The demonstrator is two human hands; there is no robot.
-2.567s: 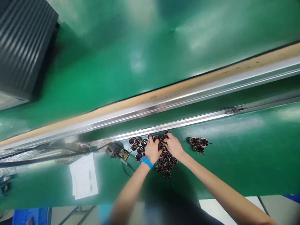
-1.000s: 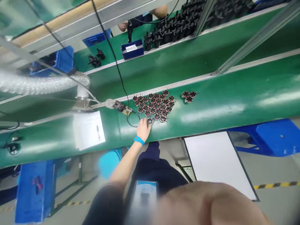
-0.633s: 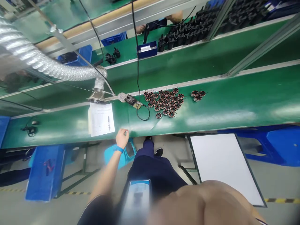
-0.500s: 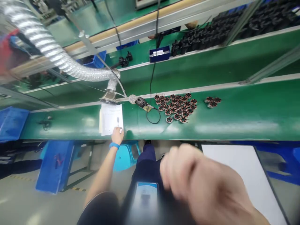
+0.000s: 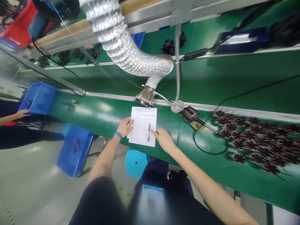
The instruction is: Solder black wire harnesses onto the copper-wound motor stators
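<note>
1. Head view: the left hand (image 5: pixel 125 127) lies with fingers spread on the left edge of the sheets of paper (image 5: pixel 140 125), gripping nothing visible.
2. The right hand (image 5: pixel 164 140) is loosely open, index finger extended to the right edge, near the pen (image 5: pixel 149 132) lying on the top sheet; it holds nothing visible.
3. Half a second ago it was raised before the camera; now both hands are at the sheets, suggesting the work has turned from the round parts (image 5: pixel 252 145) to the paper.
4. Those parts stand clustered on the green surface (image 5: pixel 182 134), well to the right.
5. Beyond, a dark blue box (image 5: pixel 234 48) holds something white.
6. Left, a lower blue bin (image 5: pixel 70 159) contains a small reddish item (image 5: pixel 78 145); another person's hand (image 5: pixel 22 114) is beside the upper blue bin (image 5: pixel 45 103).
</note>
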